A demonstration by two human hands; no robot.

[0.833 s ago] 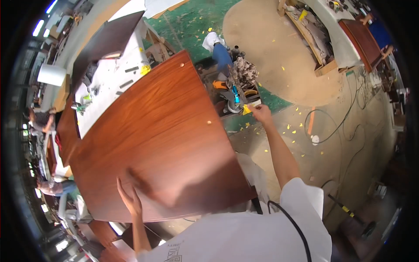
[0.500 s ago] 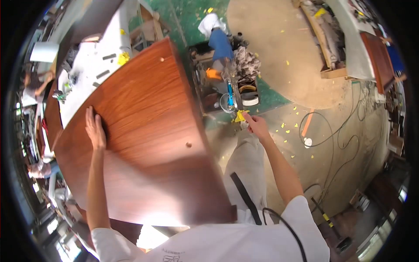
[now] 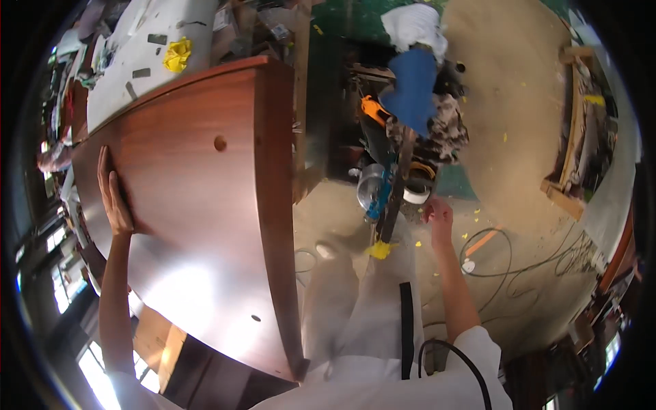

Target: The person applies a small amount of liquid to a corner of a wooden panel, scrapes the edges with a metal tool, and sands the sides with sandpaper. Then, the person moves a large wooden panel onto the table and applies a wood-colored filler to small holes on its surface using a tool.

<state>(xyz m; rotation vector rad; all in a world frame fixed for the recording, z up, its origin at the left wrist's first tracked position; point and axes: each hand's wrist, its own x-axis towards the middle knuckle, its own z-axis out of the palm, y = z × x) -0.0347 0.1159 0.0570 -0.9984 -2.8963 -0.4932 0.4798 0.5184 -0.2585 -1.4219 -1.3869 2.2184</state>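
My left hand (image 3: 117, 205) lies flat near the left edge of a large reddish-brown wooden panel (image 3: 198, 184), fingers stretched out. The panel has a curved outline and small round holes in its glossy face. My right hand (image 3: 439, 212) hovers to the right of a tool tray, close to a white tape roll (image 3: 417, 195). Its fingers look curled but are blurred, so whether they hold anything is unclear. A crumpled yellow piece (image 3: 379, 250) sits at the near end of a dark strip (image 3: 391, 215), away from both hands.
The tray carries a clear round container (image 3: 371, 184), a blue cloth (image 3: 412, 89), an orange-handled tool (image 3: 374, 109) and crumpled rags (image 3: 447, 126). Another yellow scrap (image 3: 178, 55) rests on a white-covered table (image 3: 140, 82). A cable (image 3: 506, 249) loops across the floor at right.
My right hand has moved off the yellow piece toward the tray's right side. The view has shifted, and the panel appears turned. My left hand still rests on it.
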